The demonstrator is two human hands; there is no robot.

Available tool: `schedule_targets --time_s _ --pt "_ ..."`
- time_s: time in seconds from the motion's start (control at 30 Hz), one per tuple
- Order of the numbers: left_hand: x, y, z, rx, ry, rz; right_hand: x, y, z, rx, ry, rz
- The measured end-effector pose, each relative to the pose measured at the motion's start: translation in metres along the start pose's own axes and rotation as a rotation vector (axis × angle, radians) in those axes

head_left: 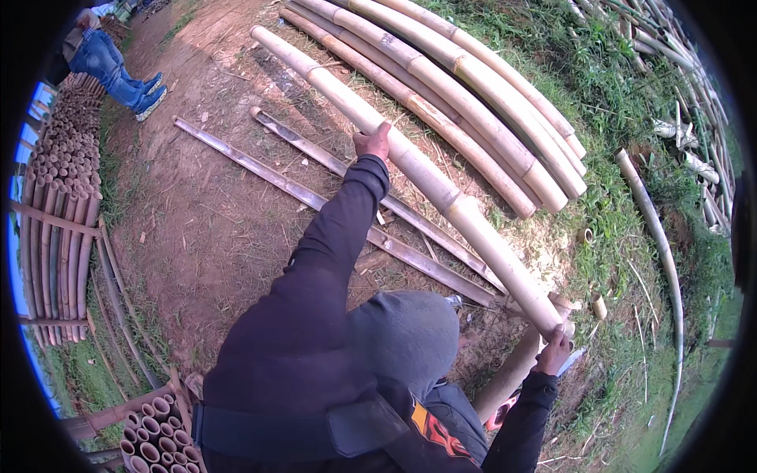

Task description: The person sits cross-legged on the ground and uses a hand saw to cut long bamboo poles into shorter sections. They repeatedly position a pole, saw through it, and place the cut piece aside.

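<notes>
A long, pale bamboo pole (430,177) slants across the view, its far end at the upper left and its near end at the lower right. About a third of the way down from the far end, my left hand (372,143) is closed round it, arm stretched out. My right hand (554,353) grips the near end. Under that end a thick bamboo piece (509,377) stands tilted by my leg. A small bluish-white thing (572,361) shows beside my right hand; I cannot make out what it is.
Two split bamboo lengths (315,197) lie on the dirt beneath the pole. Several thick bamboo poles (465,87) lie at the upper right. Stacked bamboo tubes (63,158) fill the left side. A person in jeans (110,67) stands far left. A thin pole (658,221) lies on the right-hand grass.
</notes>
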State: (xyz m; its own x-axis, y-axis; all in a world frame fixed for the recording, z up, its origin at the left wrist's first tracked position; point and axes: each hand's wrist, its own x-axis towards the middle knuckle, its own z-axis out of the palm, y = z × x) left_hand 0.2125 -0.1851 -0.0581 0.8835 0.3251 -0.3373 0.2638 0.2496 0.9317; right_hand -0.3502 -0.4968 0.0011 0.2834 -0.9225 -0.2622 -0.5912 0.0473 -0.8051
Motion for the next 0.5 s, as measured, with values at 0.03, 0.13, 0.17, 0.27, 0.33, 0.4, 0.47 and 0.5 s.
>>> schedule_targets --time_s 0.03,0.13,0.17,0.27,0.33,0.4,0.47,0.5 --pt "0.026 0.011 0.006 0.046 -0.014 0.023 0.005 -0.017 0.02 0.013 -0.072 -0.092" --pt "0.059 0.012 0.019 0.226 -0.104 0.048 0.001 -0.057 0.081 0.189 -0.152 -0.027" --pt "0.06 0.005 0.025 0.343 -0.171 -0.067 -0.012 -0.063 0.095 0.243 -0.163 -0.075" --pt "0.028 -0.05 0.033 0.602 -0.486 -0.188 -0.071 -0.059 0.118 0.081 -0.27 -0.236" --pt "0.001 -0.092 0.045 0.643 -0.532 -0.073 -0.126 -0.04 0.111 -0.122 -0.388 -0.354" --pt "-0.011 -0.116 0.06 0.735 -0.581 -0.044 -0.178 -0.016 0.09 -0.274 -0.47 -0.334" --pt "-0.024 -0.13 0.078 0.59 -0.543 0.049 -0.217 0.005 0.062 -0.355 -0.494 -0.298" --pt "-0.031 -0.135 0.085 0.558 -0.542 0.035 -0.234 0.015 0.049 -0.381 -0.481 -0.312"
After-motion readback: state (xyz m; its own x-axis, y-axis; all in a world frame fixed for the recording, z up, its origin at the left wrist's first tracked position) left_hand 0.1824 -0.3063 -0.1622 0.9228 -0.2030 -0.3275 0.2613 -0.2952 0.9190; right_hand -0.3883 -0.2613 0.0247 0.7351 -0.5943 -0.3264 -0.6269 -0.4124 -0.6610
